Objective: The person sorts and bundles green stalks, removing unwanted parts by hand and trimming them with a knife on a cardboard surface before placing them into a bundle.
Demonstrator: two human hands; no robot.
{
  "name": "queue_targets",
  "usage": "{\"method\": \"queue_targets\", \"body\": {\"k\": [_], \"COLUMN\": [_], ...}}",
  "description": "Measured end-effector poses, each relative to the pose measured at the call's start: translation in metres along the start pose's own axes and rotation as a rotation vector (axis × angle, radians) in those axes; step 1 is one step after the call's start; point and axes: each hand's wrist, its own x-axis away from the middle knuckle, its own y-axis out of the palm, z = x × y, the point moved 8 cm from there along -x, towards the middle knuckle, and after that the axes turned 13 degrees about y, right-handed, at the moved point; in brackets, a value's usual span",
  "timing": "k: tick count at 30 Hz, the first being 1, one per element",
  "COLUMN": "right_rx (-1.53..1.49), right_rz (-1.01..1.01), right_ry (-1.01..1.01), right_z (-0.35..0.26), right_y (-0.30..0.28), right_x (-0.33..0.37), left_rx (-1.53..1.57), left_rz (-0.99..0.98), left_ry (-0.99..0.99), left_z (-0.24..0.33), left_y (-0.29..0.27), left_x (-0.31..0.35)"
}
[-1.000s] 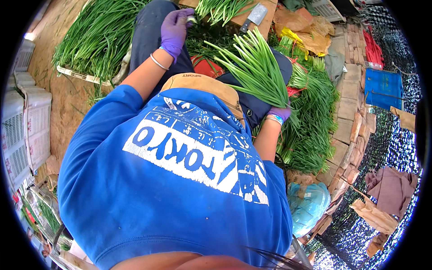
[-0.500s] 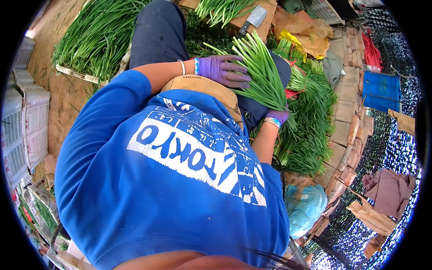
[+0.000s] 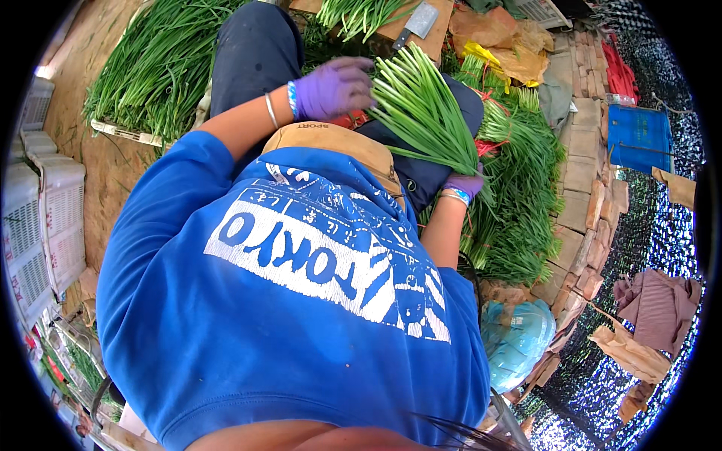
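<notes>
A loose bunch of chives [image 3: 423, 113] lies slanted across my right thigh, its pale cut ends up and its green leaf ends down to the right. My right hand [image 3: 466, 183], in a purple glove, is closed around the leaf end, with its fingers partly hidden by the leaves. My left hand [image 3: 335, 89], gloved in purple too, hovers just left of the bunch, apart from it. Its fingers are loosely stretched and slightly blurred, with nothing visible in them. Something red [image 3: 350, 119] shows beneath that hand, by the tan waist pouch [image 3: 323, 138].
Tied chive bundles [image 3: 519, 203] with red ties pile up at the right beside bricks [image 3: 583, 203]. Loose chives [image 3: 162, 68] fill a crate at the far left. A cleaver [image 3: 416, 25] rests on a board ahead. A blue container [image 3: 639, 137] stands further right.
My left hand has come off the bunch and moved left and slightly away from me. The right hand still grips the leaf end, and the bunch's cut ends have shifted slightly left.
</notes>
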Motion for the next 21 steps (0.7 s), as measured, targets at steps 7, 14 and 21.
{"method": "queue_targets", "body": {"k": [7,14,21], "right_rx": [0.079,0.045,0.127], "right_rz": [-0.161,-0.128,-0.045], "right_ry": [0.003,0.049,0.021], "right_z": [-0.003,-0.003,-0.009], "right_y": [-0.011,-0.005,-0.009], "right_x": [-0.012,-0.009,-0.009], "left_rx": [-0.451,-0.492,0.171], "left_rz": [-0.166,-0.134,-0.622], "left_ry": [-0.324,-0.454,-0.385], "left_z": [-0.090,-0.115,-0.061], "left_y": [-0.077,-0.117,0.021], "left_x": [0.060,0.038,0.041]}}
